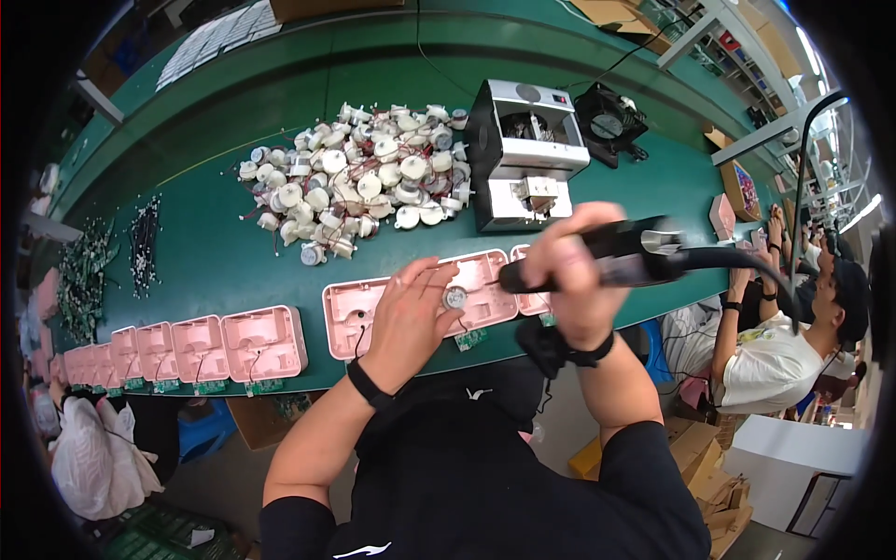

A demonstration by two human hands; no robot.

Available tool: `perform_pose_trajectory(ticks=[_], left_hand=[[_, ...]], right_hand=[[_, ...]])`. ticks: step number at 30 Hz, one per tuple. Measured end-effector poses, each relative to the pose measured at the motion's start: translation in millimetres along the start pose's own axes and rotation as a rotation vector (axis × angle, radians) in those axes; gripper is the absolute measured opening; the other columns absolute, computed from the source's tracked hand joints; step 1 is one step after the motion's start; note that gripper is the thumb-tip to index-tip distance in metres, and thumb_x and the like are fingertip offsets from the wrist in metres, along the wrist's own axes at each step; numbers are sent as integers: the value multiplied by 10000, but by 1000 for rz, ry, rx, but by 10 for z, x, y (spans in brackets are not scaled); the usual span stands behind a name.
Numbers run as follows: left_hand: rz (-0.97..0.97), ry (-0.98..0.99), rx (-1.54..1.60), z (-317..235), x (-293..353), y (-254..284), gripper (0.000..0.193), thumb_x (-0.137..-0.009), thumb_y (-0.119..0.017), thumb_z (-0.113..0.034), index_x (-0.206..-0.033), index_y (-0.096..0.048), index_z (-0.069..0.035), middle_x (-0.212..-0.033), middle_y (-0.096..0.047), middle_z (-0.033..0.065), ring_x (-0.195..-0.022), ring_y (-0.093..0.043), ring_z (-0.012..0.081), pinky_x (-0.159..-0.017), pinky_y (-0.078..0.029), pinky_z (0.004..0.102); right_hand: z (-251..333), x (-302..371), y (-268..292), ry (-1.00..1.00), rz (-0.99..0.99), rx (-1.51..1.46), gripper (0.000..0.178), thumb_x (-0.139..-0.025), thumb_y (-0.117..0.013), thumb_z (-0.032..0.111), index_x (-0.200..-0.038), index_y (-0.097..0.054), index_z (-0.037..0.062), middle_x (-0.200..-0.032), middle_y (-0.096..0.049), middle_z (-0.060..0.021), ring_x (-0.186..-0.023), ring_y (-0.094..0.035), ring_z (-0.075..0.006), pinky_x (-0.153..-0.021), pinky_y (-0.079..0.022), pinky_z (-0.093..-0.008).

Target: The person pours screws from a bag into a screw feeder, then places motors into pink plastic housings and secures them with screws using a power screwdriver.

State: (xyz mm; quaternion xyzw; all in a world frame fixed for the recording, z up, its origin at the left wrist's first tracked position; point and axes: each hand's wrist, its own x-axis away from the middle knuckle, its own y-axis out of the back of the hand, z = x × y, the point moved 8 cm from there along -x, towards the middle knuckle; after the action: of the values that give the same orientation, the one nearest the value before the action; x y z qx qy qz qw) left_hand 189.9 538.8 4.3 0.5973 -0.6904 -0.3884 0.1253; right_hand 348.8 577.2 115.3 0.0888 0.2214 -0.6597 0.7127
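My right hand (579,275) is wrapped round a black electric screwdriver (644,254), blurred by motion. Its nose points left over the right end of an open pink plastic shell (495,299), and a cable trails from its back. Inside that shell, the thumb and fingers of my left hand (411,313) curve round a small round silver-faced motor (455,297). A green circuit board (471,340) hangs at the shell's near edge. To the left, partly behind my left hand, sits another pink shell (347,313). A further pink shell (534,301) shows beneath the screwdriver.
Behind the shells lies a heap of white motor units (369,182). A silver-and-black machine (527,154) and a black fan (611,121) stand beside it. Pink shells (261,341) line the near left edge; cable bundles (143,243) lie farther left. A co-worker (779,359) sits at right.
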Motion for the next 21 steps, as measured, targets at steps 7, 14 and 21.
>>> perform_pose_trajectory(ticks=[7,14,21], left_hand=[[111,-114,-127,-125,62,311,832,-674,-850,-342,-1367,-498,-43,-1402,-475,159,-1304,-452,354,-1092,-360,505],[207,-118,-311,-77,130,182,1053,-593,-862,-479,-1430,-413,-24,-1455,-424,162,-1324,-417,347,-1128,-294,528],[157,-57,-260,-27,102,84,1044,-593,-869,-449,-1428,-407,-25,-1441,-439,146,-1301,-433,342,-1116,-307,504]], right_hand=[[440,-697,486,202,-150,86,127,-915,-575,35,-1000,-483,8,-680,-503,-63,-519,-501,-174,-543,-470,-323],[109,-889,627,143,-188,170,116,-923,-615,74,-938,-530,-3,-677,-526,-69,-542,-546,-184,-541,-465,-319],[157,-475,280,-5,-53,-4,144,-931,-598,76,-1000,-484,22,-695,-492,-58,-538,-511,-171,-533,-456,-319]])
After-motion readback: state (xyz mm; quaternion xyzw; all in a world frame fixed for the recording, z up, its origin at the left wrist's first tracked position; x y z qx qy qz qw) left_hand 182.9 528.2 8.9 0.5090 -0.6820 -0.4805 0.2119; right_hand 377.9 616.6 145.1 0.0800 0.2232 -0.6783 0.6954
